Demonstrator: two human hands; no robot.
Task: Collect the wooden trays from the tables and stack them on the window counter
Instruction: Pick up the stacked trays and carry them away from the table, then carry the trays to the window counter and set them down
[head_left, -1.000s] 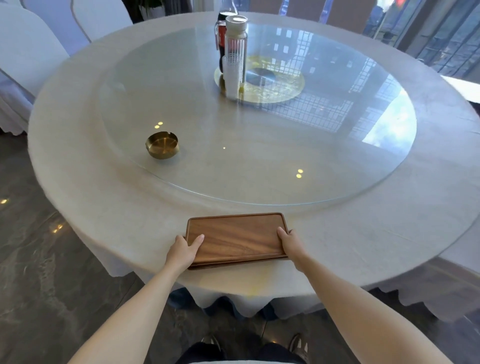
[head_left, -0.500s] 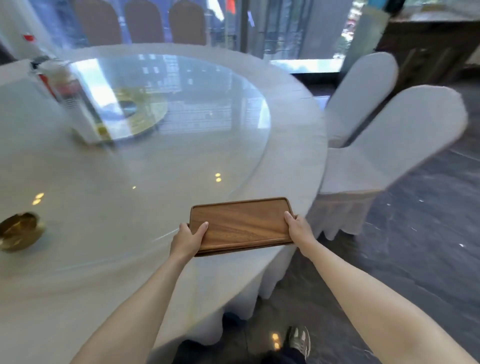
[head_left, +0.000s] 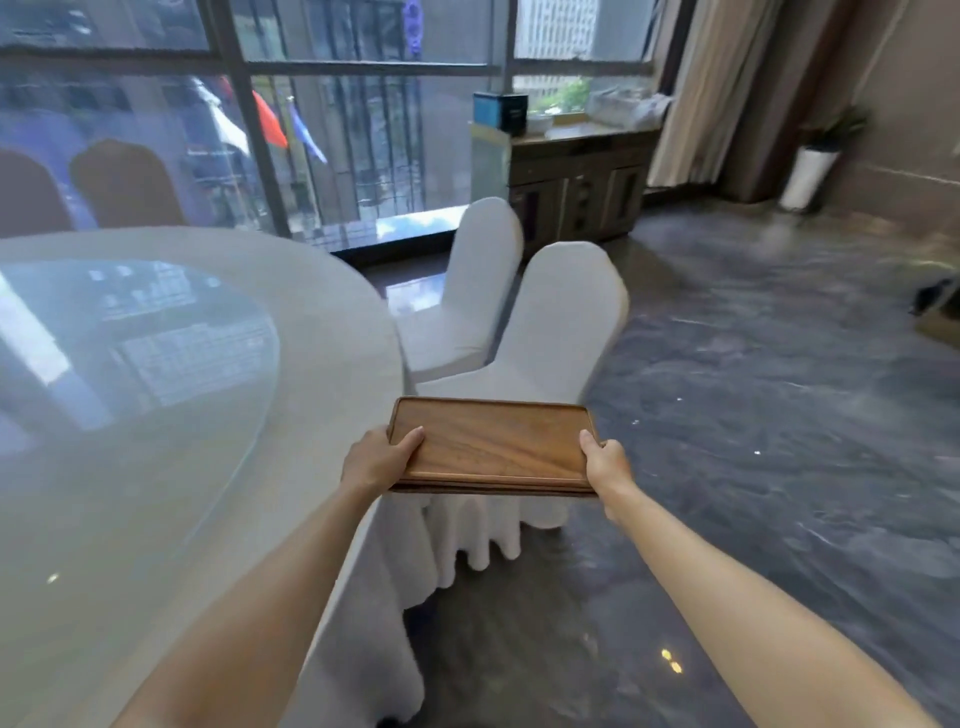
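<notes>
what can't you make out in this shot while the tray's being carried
Head view only:
- Underside of the wooden tray: hidden by its own top; whether it is one tray or a stack is unclear.
- Fingers of the left hand and right hand: curled under the tray.
- Items on the window counter: too small and blurred.
- Round table: cut off by the left edge.

Big round table (head_left: 322, 332) in a white cloth fills the left, with a round glass turntable (head_left: 130, 364) lying on it. Far right, a dark wooden counter (head_left: 576, 150) under the window carries a blue box (head_left: 498, 110).
</notes>
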